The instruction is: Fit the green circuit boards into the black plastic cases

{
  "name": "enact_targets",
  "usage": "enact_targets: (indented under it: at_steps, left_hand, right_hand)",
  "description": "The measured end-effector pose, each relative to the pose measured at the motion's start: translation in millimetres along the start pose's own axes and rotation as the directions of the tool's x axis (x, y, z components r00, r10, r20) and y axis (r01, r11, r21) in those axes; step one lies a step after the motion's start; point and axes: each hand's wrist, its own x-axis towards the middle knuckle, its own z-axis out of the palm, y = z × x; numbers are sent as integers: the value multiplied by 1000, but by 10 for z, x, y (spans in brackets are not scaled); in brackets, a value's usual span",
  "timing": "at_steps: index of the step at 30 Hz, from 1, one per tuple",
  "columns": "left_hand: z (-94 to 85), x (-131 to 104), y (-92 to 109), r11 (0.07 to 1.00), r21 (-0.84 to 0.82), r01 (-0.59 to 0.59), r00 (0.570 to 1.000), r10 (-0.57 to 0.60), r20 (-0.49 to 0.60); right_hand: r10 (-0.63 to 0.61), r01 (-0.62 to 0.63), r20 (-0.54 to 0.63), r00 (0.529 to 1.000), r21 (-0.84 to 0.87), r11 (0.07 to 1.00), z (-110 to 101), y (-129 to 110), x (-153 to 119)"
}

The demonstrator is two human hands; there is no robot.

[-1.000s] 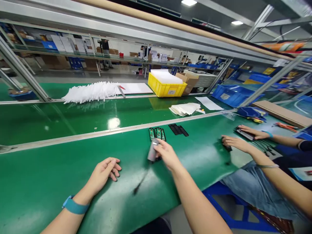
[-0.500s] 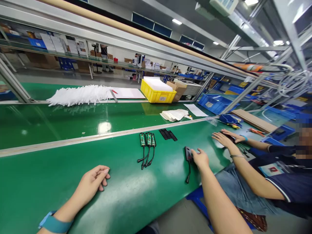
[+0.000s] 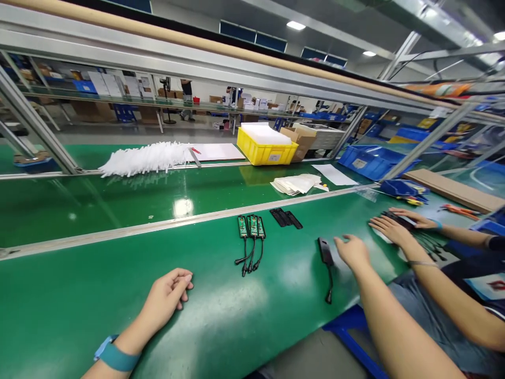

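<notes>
On the green bench, a black flat plastic case with a short cable [image 3: 325, 251] lies just left of my right hand [image 3: 353, 253]. The fingers of that hand are spread, with a small gap between them and the case. My left hand [image 3: 169, 295] rests at the left, its fingers loosely curled in and nothing visible in it; a teal band circles the wrist. Between the hands, several open cases with green circuit boards [image 3: 253, 226] lie side by side, cables pointing toward me. Several black cover pieces [image 3: 284, 217] lie beside them, farther right.
At the right, a co-worker's hands [image 3: 394, 226] rest over dark cabled parts. Behind the bench strip are a yellow bin [image 3: 268, 150], a white fringed bundle [image 3: 145, 158], pale sheets [image 3: 298, 184] and a blue crate [image 3: 371, 160]. Orange-handled pliers [image 3: 460, 210] lie far right.
My right hand has come away from the black case, leaving a gap to its right. The view has swung left, so everything sits farther right; my left hand keeps its curled pose.
</notes>
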Motion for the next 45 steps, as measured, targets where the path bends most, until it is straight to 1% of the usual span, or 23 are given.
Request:
enact_targets:
  at_steps: [2,3,6,8,11,14,18,21,23,25,28,30,31,34,36,37,38,39,40,41,43,44,45]
  left_hand:
    - [6,7,6,1000,0,-8,1000,8,-10]
    - [7,9,11,1000,-4,-12,1000,12,-13]
    - [2,12,22,999,-30,-22,1000,22,-20]
    - [-7,16,14,998,-47,-30,999,29,-23]
    - [-20,35,-23,996,-71,-45,999,45,-13]
    - [-28,61,-70,994,-96,-52,999,53,8]
    - [-32,90,-109,988,-145,-44,999,47,18]
    - [-36,106,-99,975,-218,-35,999,36,2]
    - [-41,118,-67,943,-331,-30,999,35,10]
    - [-40,122,-22,868,-497,-23,998,51,44]
    - [-16,94,51,717,-697,18,993,71,98]
    - [10,62,88,629,-775,58,986,83,142]
    - [21,49,100,599,-797,76,984,86,158]
    - [21,40,108,577,-811,97,986,56,158]
    - [-2,52,95,586,-803,106,989,19,145]
    - [-17,60,86,591,-799,112,990,3,141]
    - [-33,66,76,596,-794,118,990,-11,140]
    - [-46,71,67,603,-788,126,990,-22,141]
    - [-57,74,58,611,-780,133,989,-31,144]
    - [-63,75,50,622,-770,138,989,-39,146]
    - [-66,76,35,647,-748,146,987,-43,155]
    - [-62,77,27,658,-738,147,986,-40,160]
    - [-56,80,20,668,-729,148,985,-38,166]
  right_hand:
    - [-105,100,100,989,53,994,217,-309,-220]
    - [-172,160,142,975,92,983,323,-489,-347]
    - [-343,306,190,920,198,931,571,-1069,-714]
    - [-391,356,187,901,195,914,654,-1429,-890]
    - [-369,366,204,907,55,929,689,-1835,-1014]
    - [-317,334,224,922,-43,942,695,-2043,-1025]
    - [-281,309,253,926,-80,948,668,-2109,-1002]
    - [-297,330,276,914,-80,940,602,-2155,-1054]
    - [-360,386,273,892,-48,921,560,-2234,-1160]
    - [-475,486,258,841,24,873,529,-2352,-1344]
    - [-667,649,242,704,162,744,499,-2551,-1766]
    - [-750,711,245,615,240,661,491,-2661,-2093]
    - [-776,728,250,580,269,631,493,-2702,-2246]
    - [-823,751,252,510,335,568,524,-2754,-2572]
    - [-846,756,221,485,382,532,557,-2722,-2600]
    - [-856,757,189,481,402,515,577,-2684,-2538]
    - [-860,760,147,489,412,503,599,-2629,-2422]
    - [-854,763,95,512,407,502,623,-2556,-2253]
    - [-836,763,43,547,385,519,649,-2463,-2039]
    - [-802,755,-9,597,345,558,676,-2350,-1789]
    - [-666,662,-56,744,204,722,731,-2068,-1240]
    - [-560,563,-62,826,115,818,760,-1906,-973]
    - [-454,456,-62,889,35,889,790,-1736,-729]
